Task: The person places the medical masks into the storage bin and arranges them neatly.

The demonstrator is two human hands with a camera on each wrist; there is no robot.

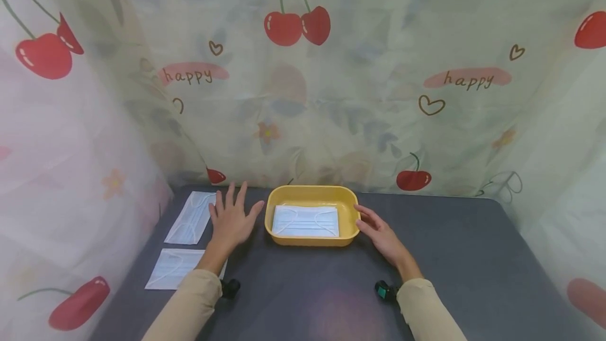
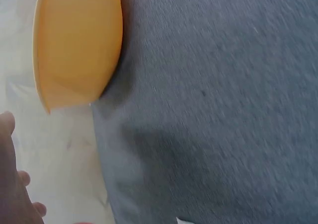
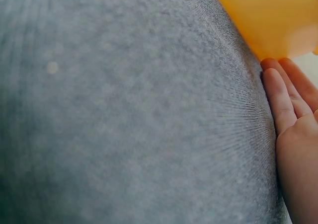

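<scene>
A yellow plastic tray (image 1: 312, 242) stands at the middle of the table's far part. Inside it lies a pale blue face mask (image 1: 305, 221) with white ear loops. My right hand (image 1: 384, 238) is at the tray's right end. In the right wrist view its fairly straight fingers (image 3: 280, 97) meet the tray's yellow wall (image 3: 278, 20). Left of the tray, my left hand (image 1: 232, 225) is spread with nothing held. Beside it lies a second mask (image 1: 189, 218), angled. A third mask (image 1: 170, 268) lies nearer, partly covered by the left forearm.
The dark grey table (image 1: 303, 283) has a patterned curtain (image 1: 350, 120) behind it and at both sides. A black wrist device (image 1: 231, 288) sits at the left cuff, and another (image 1: 385, 290) at the right cuff.
</scene>
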